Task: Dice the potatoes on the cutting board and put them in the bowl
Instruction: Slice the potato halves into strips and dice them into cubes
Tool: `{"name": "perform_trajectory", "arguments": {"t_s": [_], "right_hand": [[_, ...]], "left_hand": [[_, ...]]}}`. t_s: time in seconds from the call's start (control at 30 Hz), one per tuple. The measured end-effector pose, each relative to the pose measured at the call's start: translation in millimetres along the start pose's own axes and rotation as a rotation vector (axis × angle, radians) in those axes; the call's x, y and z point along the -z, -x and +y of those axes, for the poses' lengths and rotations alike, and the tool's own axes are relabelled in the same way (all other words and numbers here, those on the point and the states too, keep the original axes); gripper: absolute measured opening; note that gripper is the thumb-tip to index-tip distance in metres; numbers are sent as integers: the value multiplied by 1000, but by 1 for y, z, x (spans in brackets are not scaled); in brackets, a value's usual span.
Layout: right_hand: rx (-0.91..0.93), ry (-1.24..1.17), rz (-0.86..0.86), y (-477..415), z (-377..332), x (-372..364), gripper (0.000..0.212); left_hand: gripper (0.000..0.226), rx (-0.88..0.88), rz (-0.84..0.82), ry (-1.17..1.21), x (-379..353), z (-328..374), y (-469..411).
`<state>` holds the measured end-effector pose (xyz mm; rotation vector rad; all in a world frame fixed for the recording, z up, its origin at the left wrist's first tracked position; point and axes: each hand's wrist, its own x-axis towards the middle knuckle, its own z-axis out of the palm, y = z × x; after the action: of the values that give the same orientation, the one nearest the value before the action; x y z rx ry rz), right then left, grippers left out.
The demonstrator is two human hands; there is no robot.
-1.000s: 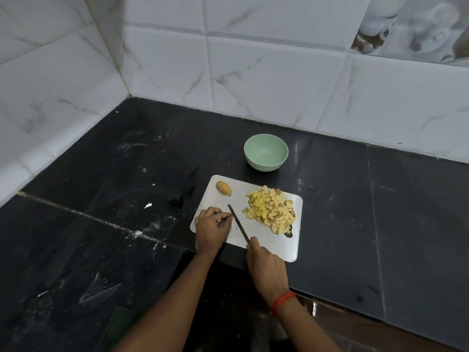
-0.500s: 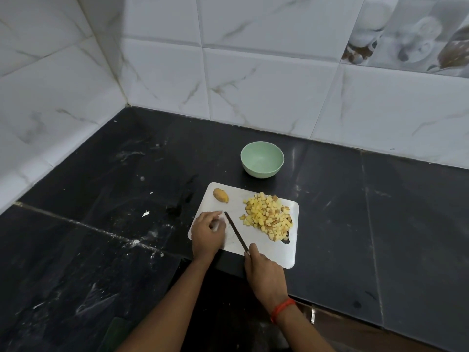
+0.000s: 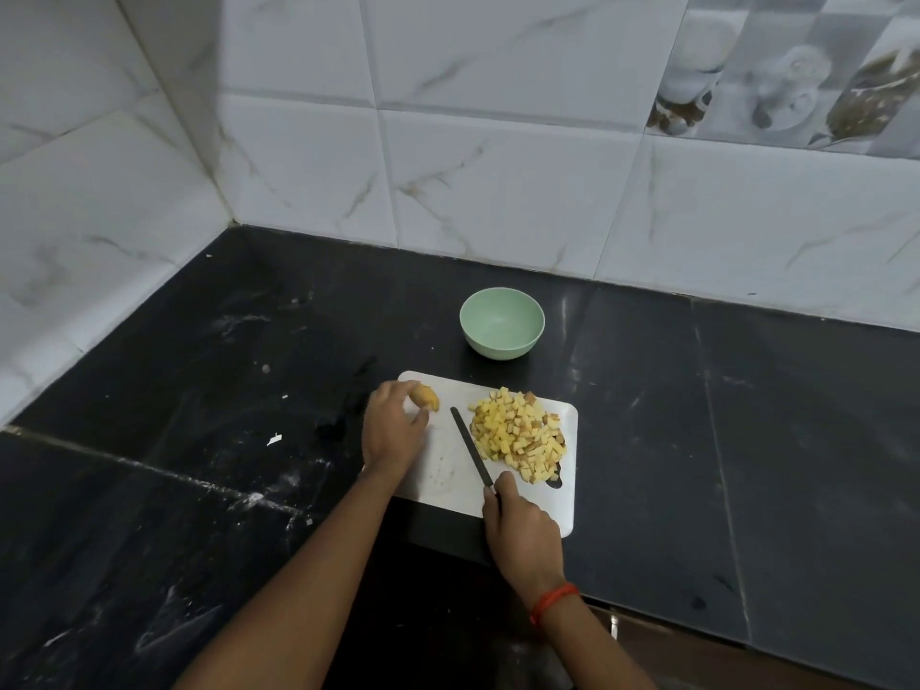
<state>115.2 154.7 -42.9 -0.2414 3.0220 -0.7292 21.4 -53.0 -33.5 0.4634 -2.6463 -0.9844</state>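
Observation:
A white cutting board lies on the black counter. A heap of yellow diced potato covers its right half. At the board's far left corner sits a potato piece, and my left hand reaches over it with fingers curled round its near side. My right hand grips the handle of a knife whose blade lies across the board's middle, pointing away, just left of the heap. A pale green bowl stands empty behind the board.
White marbled wall tiles rise behind and to the left of the black counter, forming a corner. A small white scrap lies on the counter left of the board. The counter's front edge runs at lower right.
My left hand moved from the board's near left part up to the potato piece at the far corner. The knife and right hand stayed nearly in place. The camera tilted upward.

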Motion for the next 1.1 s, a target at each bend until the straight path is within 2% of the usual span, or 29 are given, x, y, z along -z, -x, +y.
{"name": "perform_trajectory", "arguments": {"t_s": [0.03, 0.1, 0.37, 0.6, 0.73, 0.97, 1.1], "right_hand": [[10, -32, 24, -4, 1, -2, 20], [22, -90, 60, -10, 3, -4, 19], [-9, -66, 84, -15, 7, -10, 17], [-59, -46, 99, -14, 4, -13, 20], [-72, -43, 100, -15, 4, -14, 21], [-80, -58, 115, -16, 3, -14, 20], [-78, -59, 122, -15, 4, -15, 17]], "left_hand": [[41, -100, -48, -35, -1, 0, -6], [49, -179, -123, -102, -3, -2, -18], [46, -202, -273, -188, -4, -7, -46], [28, -272, -298, -366, -6, 0, -51], [8, -287, -290, -299, -12, 0, -46], [38, -190, -226, -20, -11, -10, -38], [48, -148, -187, -14, 1, -23, -33]]}}
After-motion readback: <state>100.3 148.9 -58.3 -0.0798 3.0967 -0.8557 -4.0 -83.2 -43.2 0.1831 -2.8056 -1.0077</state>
